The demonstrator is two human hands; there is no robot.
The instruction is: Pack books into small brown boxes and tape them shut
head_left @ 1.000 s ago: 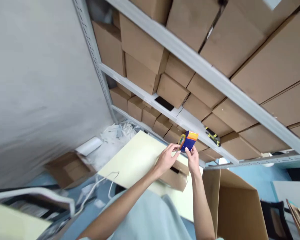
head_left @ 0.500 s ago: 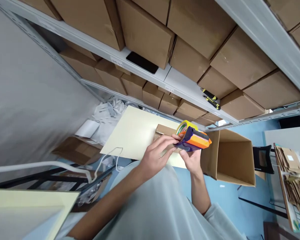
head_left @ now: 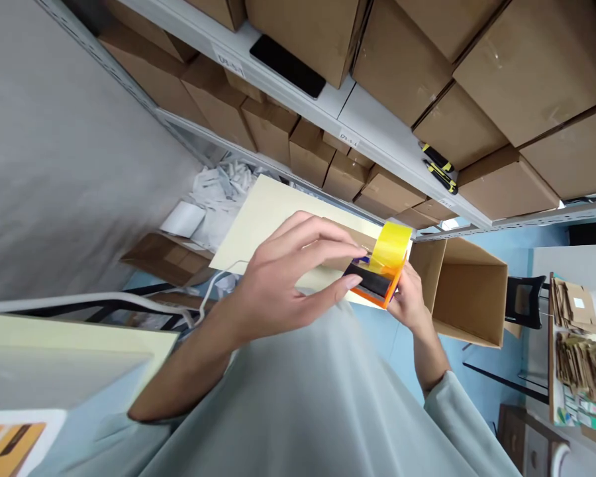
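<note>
My right hand (head_left: 410,295) holds a tape dispenser (head_left: 372,281) from its right side. It has orange edges, a black part facing me and a bit of purple. A roll of yellow tape (head_left: 391,245) sits in it on the far side. My left hand (head_left: 298,271) reaches in from the left, thumb at the black part and fingertips at the dispenser's far left edge, closed about it. Behind both hands, a brown cardboard piece (head_left: 350,233) lies on the cream tabletop (head_left: 263,212), mostly hidden.
A tall open carton (head_left: 471,298) stands right of the tabletop. Above it, shelves hold cardboard boxes (head_left: 402,59), a black phone-like slab (head_left: 288,65) and yellow-black box cutters (head_left: 440,169). White crumpled material (head_left: 221,199) and another carton (head_left: 166,258) lie left. A white cable (head_left: 129,300) crosses there.
The dispenser has turned, so the yellow roll and black part face me more. My left hand has lifted closer to the camera, and my right hand has moved round to the dispenser's right side.
</note>
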